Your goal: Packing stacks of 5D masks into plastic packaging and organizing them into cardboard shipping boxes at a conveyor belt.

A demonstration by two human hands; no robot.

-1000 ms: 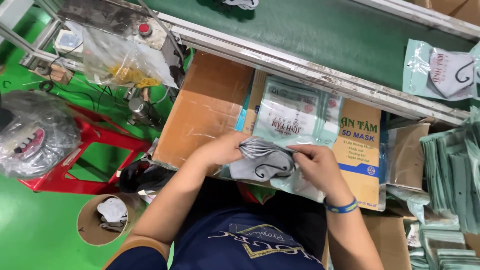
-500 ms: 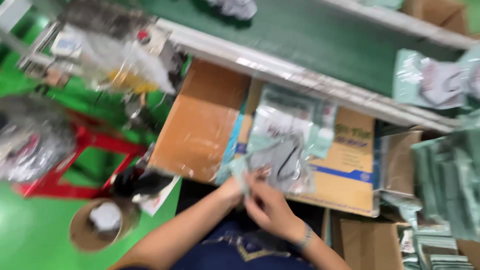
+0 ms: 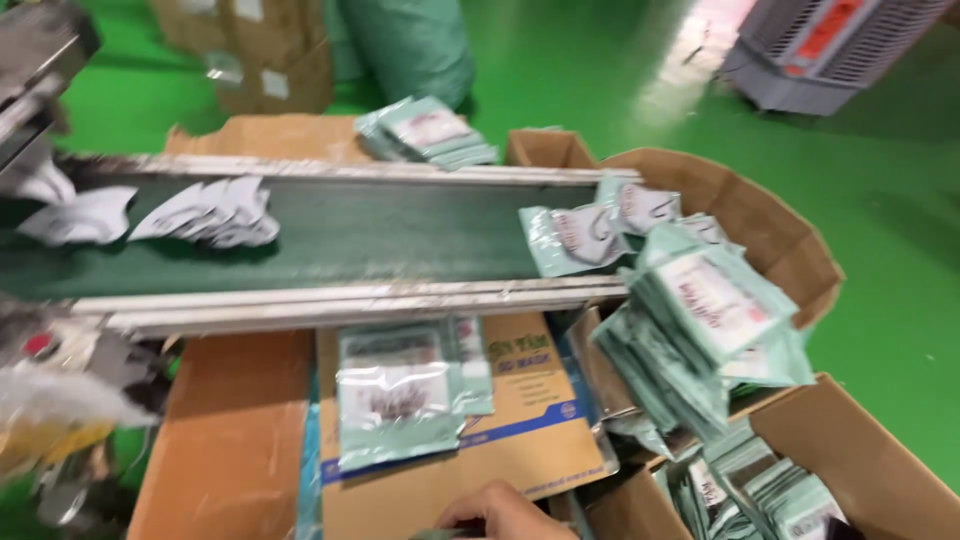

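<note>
One hand point(image 3: 505, 512) shows at the bottom edge, cropped, grip unreadable; mask pouches point(image 3: 400, 395) lie just beyond on the cardboard surface point(image 3: 230, 430).

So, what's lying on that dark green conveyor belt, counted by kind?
White mask heaps: 2, both near the left of the belt
Green packets: 2, at the belt's right end, though blur makes this count rough
Total: 4
</note>
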